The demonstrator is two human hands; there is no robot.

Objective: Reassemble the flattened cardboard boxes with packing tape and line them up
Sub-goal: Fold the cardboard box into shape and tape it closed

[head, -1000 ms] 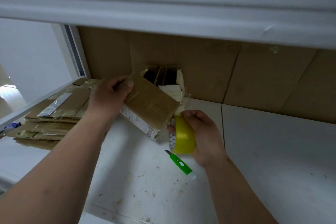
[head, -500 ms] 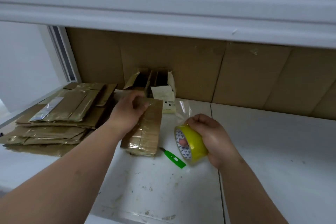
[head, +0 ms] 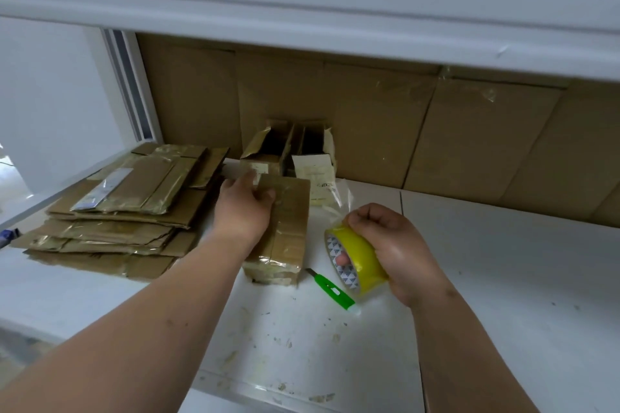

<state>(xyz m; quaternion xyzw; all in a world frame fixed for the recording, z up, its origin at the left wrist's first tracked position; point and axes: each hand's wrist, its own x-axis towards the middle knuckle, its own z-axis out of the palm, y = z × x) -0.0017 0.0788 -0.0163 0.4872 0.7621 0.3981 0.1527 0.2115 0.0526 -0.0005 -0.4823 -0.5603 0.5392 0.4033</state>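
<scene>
At frame centre, a taped cardboard box (head: 283,228) on the white table (head: 503,278) was pressed by the left hand (head: 243,208), fingers together. A yellow tape roll (head: 357,258) was gripped, fingers curled, by the right hand (head: 392,245).

Quantities in view:

- Hands: two, left hand (head: 243,211) and right hand (head: 396,251).
- Tape roll (head: 357,260), yellow: one.
- Green utility knife (head: 330,288): one.
- Taped box (head: 285,228) lying on the white shelf (head: 503,278): one.
- Open boxes (head: 295,147) at the back wall: two.
- Stack of flattened boxes (head: 127,211): one stack; sheet count cannot be determined.
</scene>
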